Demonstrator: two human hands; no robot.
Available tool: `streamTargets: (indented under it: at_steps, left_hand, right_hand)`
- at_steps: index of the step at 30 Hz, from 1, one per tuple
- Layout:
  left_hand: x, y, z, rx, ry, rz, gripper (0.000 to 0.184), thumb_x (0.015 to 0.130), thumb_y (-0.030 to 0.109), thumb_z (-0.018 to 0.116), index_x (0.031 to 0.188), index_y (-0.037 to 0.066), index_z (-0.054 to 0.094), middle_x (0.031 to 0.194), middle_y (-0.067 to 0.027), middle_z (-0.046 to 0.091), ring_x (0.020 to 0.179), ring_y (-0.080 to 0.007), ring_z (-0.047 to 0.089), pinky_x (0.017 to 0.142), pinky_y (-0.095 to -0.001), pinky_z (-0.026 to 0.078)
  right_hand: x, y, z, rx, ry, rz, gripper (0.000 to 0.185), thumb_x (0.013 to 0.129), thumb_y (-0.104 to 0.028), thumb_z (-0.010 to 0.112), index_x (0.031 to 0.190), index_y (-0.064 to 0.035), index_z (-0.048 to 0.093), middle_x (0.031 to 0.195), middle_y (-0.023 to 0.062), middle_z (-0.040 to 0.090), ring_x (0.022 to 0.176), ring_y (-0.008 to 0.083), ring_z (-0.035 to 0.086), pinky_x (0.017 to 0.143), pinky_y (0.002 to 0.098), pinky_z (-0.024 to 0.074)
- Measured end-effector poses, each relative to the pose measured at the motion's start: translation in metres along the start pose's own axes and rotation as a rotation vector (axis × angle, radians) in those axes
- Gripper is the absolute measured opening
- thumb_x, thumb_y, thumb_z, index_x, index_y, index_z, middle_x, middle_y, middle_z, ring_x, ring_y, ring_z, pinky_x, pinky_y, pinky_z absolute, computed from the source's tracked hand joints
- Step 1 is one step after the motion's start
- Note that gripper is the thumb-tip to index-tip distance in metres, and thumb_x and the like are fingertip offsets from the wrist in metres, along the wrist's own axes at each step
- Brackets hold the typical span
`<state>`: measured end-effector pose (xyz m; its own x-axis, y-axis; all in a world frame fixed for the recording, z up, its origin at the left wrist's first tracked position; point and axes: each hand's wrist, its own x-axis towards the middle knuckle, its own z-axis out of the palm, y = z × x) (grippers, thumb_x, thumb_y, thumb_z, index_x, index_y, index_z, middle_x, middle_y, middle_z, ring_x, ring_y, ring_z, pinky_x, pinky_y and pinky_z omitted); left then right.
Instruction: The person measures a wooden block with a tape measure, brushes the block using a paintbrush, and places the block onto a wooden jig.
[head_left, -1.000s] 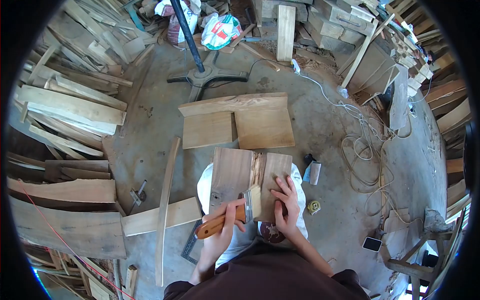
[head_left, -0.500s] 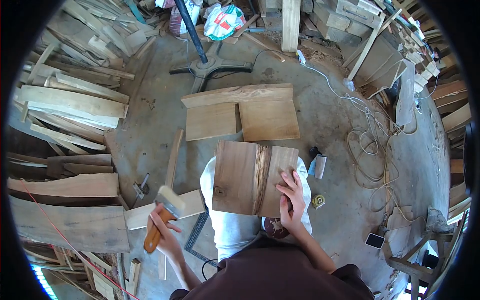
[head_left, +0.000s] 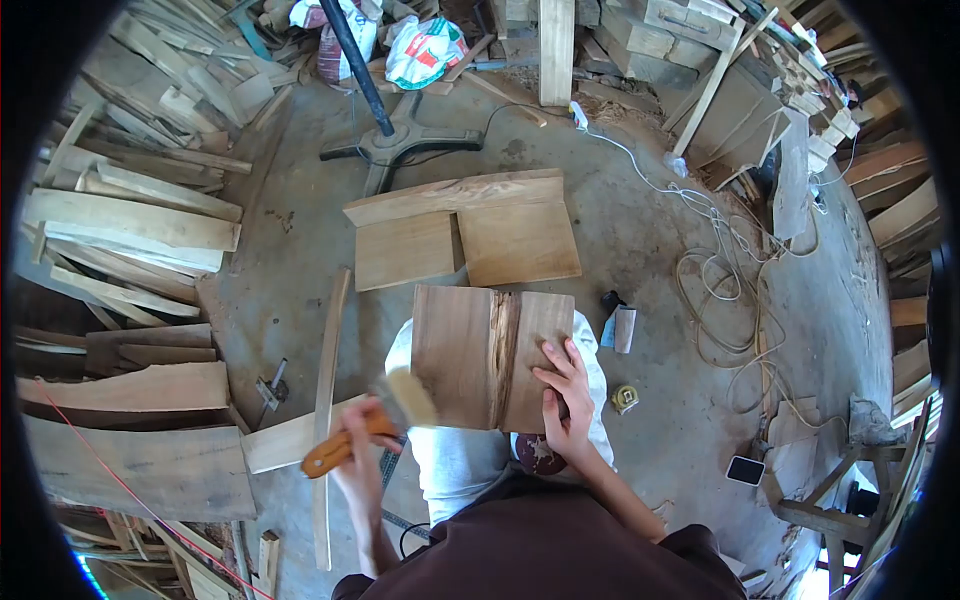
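Observation:
A wooden board (head_left: 455,350) with a rough, cracked groove down its middle lies across my lap. My right hand (head_left: 568,400) rests on the board's right part, fingers spread, pressing it from above. Left of the board, my left hand (head_left: 360,455) is wrapped round the orange-brown wooden handle of a wide brush (head_left: 345,448). The brush's pale bristles, blurred by motion, are near the board's lower left corner. Beyond my knees, two flat square boards (head_left: 520,240) lie on the floor, with a long narrow plank (head_left: 455,195) along their far edge.
A black stand base (head_left: 400,140) is on the floor ahead. At right are a tape measure (head_left: 624,399), a phone (head_left: 745,470) and coiled cable (head_left: 720,290). A thin strip of wood (head_left: 328,400) and a metal square (head_left: 390,470) lie at left, near stacked planks (head_left: 130,220).
The brush in my left hand swung away from the board to the left, then came back part of the way towards its lower left corner. My right hand stays on the board.

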<state>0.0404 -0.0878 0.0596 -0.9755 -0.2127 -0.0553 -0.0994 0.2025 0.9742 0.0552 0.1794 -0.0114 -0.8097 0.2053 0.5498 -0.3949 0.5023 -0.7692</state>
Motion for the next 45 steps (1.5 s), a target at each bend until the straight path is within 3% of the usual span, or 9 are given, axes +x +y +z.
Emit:
streamTargets:
  at_steps: [5, 9, 13, 17, 27, 28, 32, 37, 45]
  left_hand:
    - [0.024, -0.009, -0.034, 0.348, 0.454, 0.289, 0.038, 0.106, 0.027, 0.043, 0.114, -0.005, 0.063, 0.112, -0.0176, 0.066, 0.067, -0.0164, 0.065, 0.065, -0.0278, 0.052]
    - [-0.001, 0.008, -0.011, 0.171, 0.369, 0.316, 0.039, 0.107, 0.023, 0.038, 0.121, -0.006, 0.059, 0.118, -0.0185, 0.065, 0.077, -0.0198, 0.068, 0.074, -0.0313, 0.053]
    - [-0.032, -0.009, 0.044, 0.03, -0.178, 0.258, 0.029, 0.092, -0.001, 0.057, 0.121, -0.002, 0.061, 0.131, -0.0191, 0.059, 0.107, -0.0246, 0.065, 0.086, -0.0342, 0.052]
    - [-0.04, 0.028, 0.078, 0.218, -0.546, 0.545, 0.054, 0.075, -0.004, 0.064, 0.128, -0.003, 0.056, 0.143, -0.0307, 0.044, 0.104, -0.0403, 0.065, 0.082, -0.0399, 0.054]
    - [-0.043, 0.041, 0.087, 0.177, -0.861, 0.49, 0.06, 0.085, -0.006, 0.059, 0.142, 0.0, 0.042, 0.153, -0.0242, 0.033, 0.114, -0.0335, 0.063, 0.088, -0.0376, 0.054]
    - [-0.038, 0.046, 0.078, 0.047, -0.958, 0.248, 0.065, 0.088, 0.002, 0.063, 0.147, 0.001, 0.036, 0.154, -0.0236, 0.032, 0.12, -0.0355, 0.058, 0.098, -0.0397, 0.048]
    - [-0.006, 0.021, 0.056, 0.258, -0.451, 0.444, 0.065, 0.092, 0.011, 0.063, 0.148, 0.002, 0.033, 0.156, -0.0214, 0.029, 0.142, -0.0362, 0.034, 0.114, -0.0446, 0.029]
    - [0.022, -0.026, 0.068, 0.631, -0.097, 0.43, 0.064, 0.094, 0.02, 0.063, 0.147, 0.0, 0.033, 0.152, -0.0233, 0.035, 0.141, -0.0385, 0.033, 0.116, -0.046, 0.026]
    - [0.025, -0.031, 0.082, 0.396, 0.024, 0.322, 0.057, 0.089, 0.023, 0.07, 0.134, -0.005, 0.05, 0.131, -0.0224, 0.058, 0.125, -0.0411, 0.052, 0.105, -0.0465, 0.042]
  right_hand:
    - [-0.003, 0.0, 0.0, -0.018, 0.042, -0.046, 0.029, 0.077, 0.007, 0.056, 0.104, 0.0004, 0.067, 0.128, 0.022, 0.061, 0.132, 0.0439, 0.045, 0.111, 0.0513, 0.0321]
    - [-0.004, -0.031, -0.014, -0.088, 0.032, -0.222, 0.031, 0.075, -0.005, 0.068, 0.106, -0.0025, 0.067, 0.113, 0.0144, 0.065, 0.109, 0.0346, 0.058, 0.095, 0.0457, 0.0427]
    - [0.004, -0.064, -0.014, 0.046, -0.277, -0.326, 0.051, 0.074, -0.025, 0.078, 0.118, -0.0034, 0.064, 0.099, 0.0078, 0.062, 0.086, 0.0229, 0.059, 0.08, 0.0394, 0.0429]
    - [-0.002, -0.063, -0.019, -0.068, -0.377, -0.395, 0.066, 0.076, -0.043, 0.078, 0.124, -0.0017, 0.061, 0.09, 0.006, 0.058, 0.075, 0.0174, 0.057, 0.076, 0.0381, 0.0413]
    - [-0.014, -0.05, -0.05, 0.214, -0.038, -0.041, 0.021, 0.074, -0.006, 0.066, 0.095, -0.0025, 0.064, 0.079, 0.0088, 0.065, 0.065, 0.0201, 0.059, 0.07, 0.0387, 0.0441]
    - [-0.015, -0.04, -0.061, 0.269, -0.011, 0.032, 0.02, 0.076, -0.005, 0.065, 0.096, -0.001, 0.064, 0.083, 0.0099, 0.065, 0.067, 0.0196, 0.059, 0.07, 0.038, 0.0448]
    - [0.011, -0.036, -0.098, 0.736, -0.086, 0.623, 0.017, 0.084, 0.0, 0.06, 0.101, 0.004, 0.063, 0.104, 0.0137, 0.065, 0.075, 0.0175, 0.06, 0.073, 0.0326, 0.0468]
    - [0.04, -0.042, -0.089, 0.46, -0.403, 0.371, 0.016, 0.095, -0.004, 0.057, 0.108, 0.0048, 0.062, 0.115, 0.0152, 0.064, 0.091, 0.0205, 0.063, 0.077, 0.0299, 0.0498]
    - [0.072, -0.04, -0.095, 0.399, -0.612, 0.253, 0.015, 0.094, -0.002, 0.057, 0.106, 0.0057, 0.062, 0.12, 0.0161, 0.065, 0.091, 0.0198, 0.065, 0.076, 0.0303, 0.0517]
